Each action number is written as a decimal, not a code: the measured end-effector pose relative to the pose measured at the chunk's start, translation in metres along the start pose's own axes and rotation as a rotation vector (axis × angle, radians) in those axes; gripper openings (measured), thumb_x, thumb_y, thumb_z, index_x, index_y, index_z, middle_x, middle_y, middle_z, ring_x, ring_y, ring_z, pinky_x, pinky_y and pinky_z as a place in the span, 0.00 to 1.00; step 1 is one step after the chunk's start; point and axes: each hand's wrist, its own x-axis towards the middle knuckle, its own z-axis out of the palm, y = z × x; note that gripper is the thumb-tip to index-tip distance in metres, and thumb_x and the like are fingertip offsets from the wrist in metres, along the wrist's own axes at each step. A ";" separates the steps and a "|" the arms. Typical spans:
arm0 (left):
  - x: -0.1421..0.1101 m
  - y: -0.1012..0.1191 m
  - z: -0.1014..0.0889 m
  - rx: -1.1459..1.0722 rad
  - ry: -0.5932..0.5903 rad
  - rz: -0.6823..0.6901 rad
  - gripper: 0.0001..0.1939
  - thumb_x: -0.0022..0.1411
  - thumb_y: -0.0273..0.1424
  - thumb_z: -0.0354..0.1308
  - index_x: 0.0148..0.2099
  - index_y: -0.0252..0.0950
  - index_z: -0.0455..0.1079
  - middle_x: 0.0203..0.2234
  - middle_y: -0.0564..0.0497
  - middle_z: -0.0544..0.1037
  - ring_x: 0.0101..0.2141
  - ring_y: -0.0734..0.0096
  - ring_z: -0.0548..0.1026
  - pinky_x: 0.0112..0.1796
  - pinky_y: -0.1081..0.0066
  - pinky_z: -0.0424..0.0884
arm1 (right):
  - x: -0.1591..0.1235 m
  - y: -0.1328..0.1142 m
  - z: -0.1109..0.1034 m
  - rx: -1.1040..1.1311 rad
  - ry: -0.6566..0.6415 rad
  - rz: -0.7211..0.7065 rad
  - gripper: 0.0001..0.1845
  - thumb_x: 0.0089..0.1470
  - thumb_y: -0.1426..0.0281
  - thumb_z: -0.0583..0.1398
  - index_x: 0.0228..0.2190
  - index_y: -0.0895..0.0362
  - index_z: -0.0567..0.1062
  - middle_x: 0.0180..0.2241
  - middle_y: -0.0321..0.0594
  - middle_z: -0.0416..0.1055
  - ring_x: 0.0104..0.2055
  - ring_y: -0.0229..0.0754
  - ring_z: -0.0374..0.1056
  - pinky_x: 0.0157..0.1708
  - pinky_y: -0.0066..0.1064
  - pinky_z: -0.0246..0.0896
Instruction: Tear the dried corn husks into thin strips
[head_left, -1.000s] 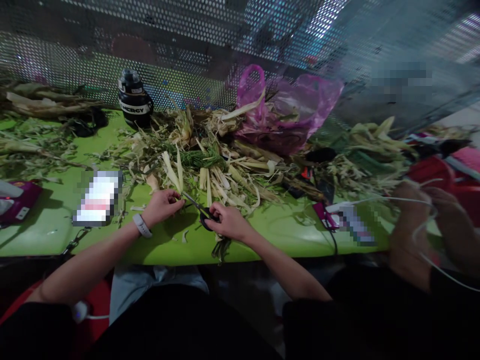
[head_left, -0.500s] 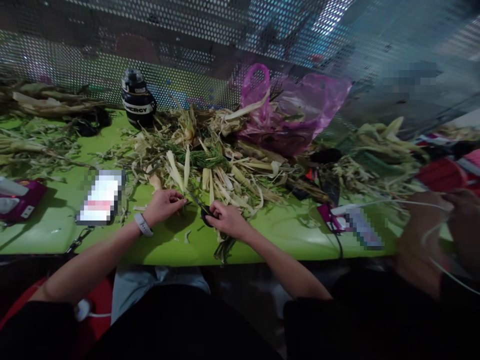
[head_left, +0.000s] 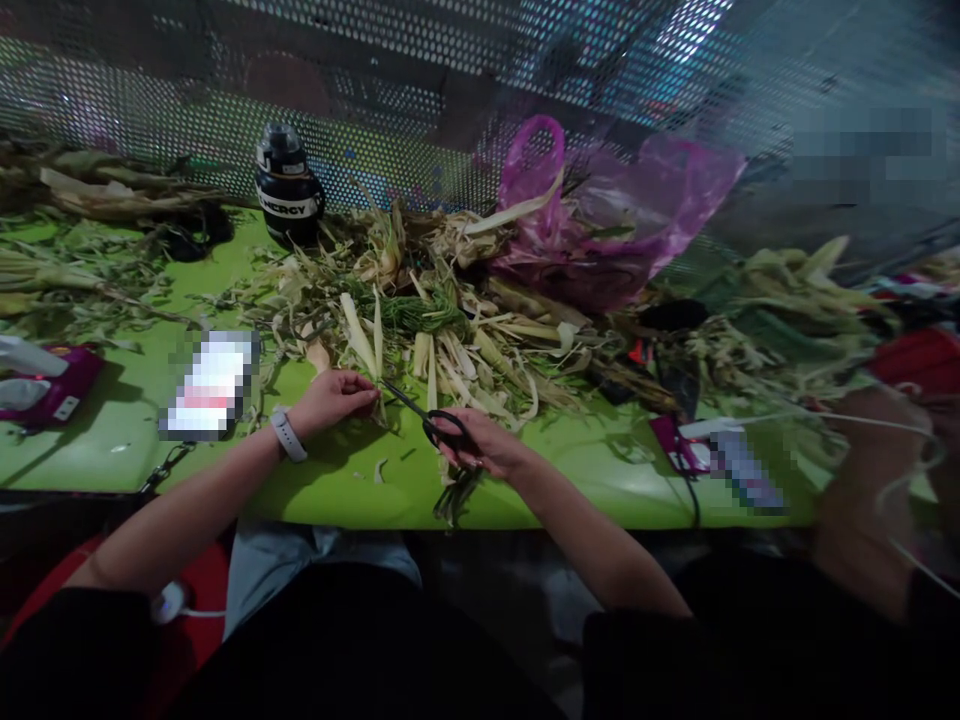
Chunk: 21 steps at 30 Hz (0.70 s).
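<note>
Head camera: sits on your head, looking forward and down.
Shirt [head_left: 360, 640]: yours, bottom centre, nearest the lens.
Table [head_left: 315, 485]: mid-frame, near, seen from above, your left hand [head_left: 334, 400] and right hand [head_left: 484, 440] central.
Mesh wall [head_left: 420, 120]: across the top, farther off.

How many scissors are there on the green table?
I see 1: the black scissors, in the right hand, with the tips near the left hand. More could be hidden under the dry leaves.
</note>
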 end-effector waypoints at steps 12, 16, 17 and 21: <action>-0.001 0.004 -0.001 0.069 -0.021 -0.061 0.18 0.50 0.43 0.65 0.32 0.31 0.75 0.24 0.46 0.81 0.23 0.71 0.76 0.26 0.74 0.72 | 0.005 0.001 -0.004 0.032 -0.037 0.062 0.25 0.43 0.49 0.64 0.24 0.60 0.68 0.13 0.33 0.68 0.08 0.24 0.49 0.07 0.17 0.38; -0.001 0.002 -0.002 0.097 -0.051 -0.069 0.17 0.52 0.41 0.63 0.34 0.31 0.76 0.26 0.45 0.81 0.24 0.69 0.78 0.28 0.72 0.74 | 0.008 0.001 -0.005 0.011 -0.049 0.077 0.25 0.44 0.49 0.63 0.23 0.60 0.68 0.13 0.33 0.68 0.08 0.24 0.49 0.07 0.17 0.37; -0.001 0.001 -0.002 0.096 -0.057 -0.067 0.16 0.53 0.41 0.62 0.34 0.31 0.76 0.26 0.45 0.81 0.24 0.69 0.78 0.28 0.72 0.75 | 0.009 0.001 -0.006 0.007 -0.049 0.078 0.25 0.44 0.49 0.63 0.23 0.60 0.68 0.13 0.33 0.68 0.08 0.24 0.49 0.07 0.18 0.36; 0.000 -0.001 -0.002 0.086 -0.061 -0.067 0.15 0.54 0.40 0.60 0.33 0.31 0.75 0.26 0.45 0.81 0.26 0.67 0.79 0.29 0.70 0.76 | 0.010 0.000 -0.005 0.006 -0.044 0.079 0.26 0.43 0.49 0.63 0.23 0.60 0.68 0.12 0.33 0.67 0.07 0.24 0.48 0.07 0.18 0.36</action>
